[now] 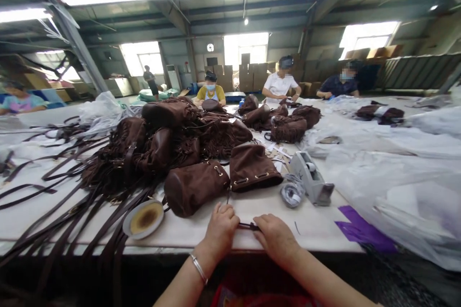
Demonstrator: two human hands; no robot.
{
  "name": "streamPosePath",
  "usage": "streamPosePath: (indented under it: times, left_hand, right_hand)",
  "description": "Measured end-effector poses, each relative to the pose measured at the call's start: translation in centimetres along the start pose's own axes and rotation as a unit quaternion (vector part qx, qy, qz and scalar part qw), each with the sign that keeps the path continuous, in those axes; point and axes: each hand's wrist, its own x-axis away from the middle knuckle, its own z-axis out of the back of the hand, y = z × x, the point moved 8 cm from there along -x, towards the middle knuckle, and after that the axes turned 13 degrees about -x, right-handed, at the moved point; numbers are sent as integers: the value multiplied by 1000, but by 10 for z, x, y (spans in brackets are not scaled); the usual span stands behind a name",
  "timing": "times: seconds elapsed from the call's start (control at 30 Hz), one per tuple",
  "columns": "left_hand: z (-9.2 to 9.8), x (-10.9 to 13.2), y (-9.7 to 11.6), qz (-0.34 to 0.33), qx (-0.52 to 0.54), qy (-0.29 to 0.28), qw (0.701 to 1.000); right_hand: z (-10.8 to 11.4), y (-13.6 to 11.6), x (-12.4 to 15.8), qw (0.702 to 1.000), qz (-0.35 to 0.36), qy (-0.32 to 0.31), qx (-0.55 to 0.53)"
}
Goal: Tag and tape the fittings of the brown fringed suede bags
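Left hand [222, 227] and right hand [276, 236] both closed, gripping a dark strip [247, 225] between them – it's at the table's [180, 235] near edge, can't tell if touching. Brown bag [200, 186] on its side just beyond, second bag [253, 167] to its right. Dish [133, 233] near left, tape dispenser [312, 182] right – bag pile [169, 141] far left.
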Motion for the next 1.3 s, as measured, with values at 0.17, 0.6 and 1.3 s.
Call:
streamPosePath:
  times: [0.17,0.6,1.3]
  left_hand:
    - [17,-7,48,-17,14,-1,1000]
    - [-18,-36,77,10,68,-25,997]
    - [-27,-51,86,-15,53,36,998]
  right_hand:
    - [12,32,14,995,41,41,-85]
    - [26,72,29,968,51,127,-212]
    - [27,76,21,971,26,190,-144]
